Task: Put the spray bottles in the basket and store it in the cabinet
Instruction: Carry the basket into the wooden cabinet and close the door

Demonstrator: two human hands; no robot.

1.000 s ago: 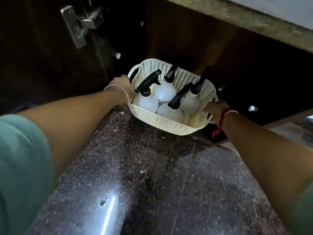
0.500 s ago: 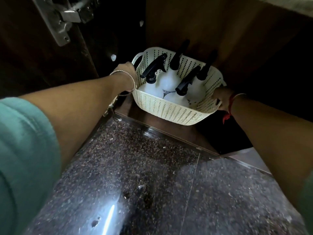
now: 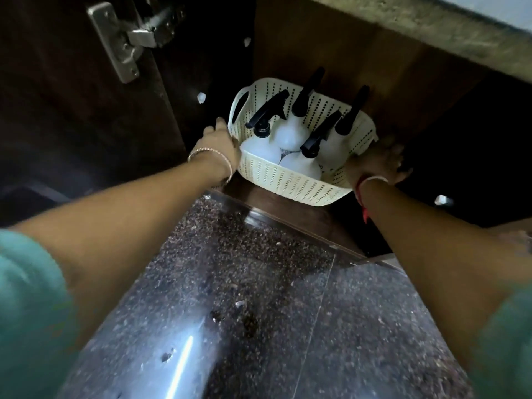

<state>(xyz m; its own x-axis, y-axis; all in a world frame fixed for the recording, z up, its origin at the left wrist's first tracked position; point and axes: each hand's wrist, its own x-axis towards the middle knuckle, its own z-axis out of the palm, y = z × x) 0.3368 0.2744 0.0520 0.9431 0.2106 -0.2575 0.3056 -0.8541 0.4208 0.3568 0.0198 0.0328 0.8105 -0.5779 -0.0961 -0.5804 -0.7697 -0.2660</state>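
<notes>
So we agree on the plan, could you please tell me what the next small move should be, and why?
Probably push the cream perforated plastic basket deeper: its front still overhangs the dark wooden cabinet's floor, with both hands at its sides.

L arm reaching fwd, extended | left hand (image 3: 220, 141) pressing flat, fingers loose, bangle on wrist | R arm reaching fwd | right hand (image 3: 377, 162) lying palm-down, fingers spread, blurred, red thread on wrist
</notes>
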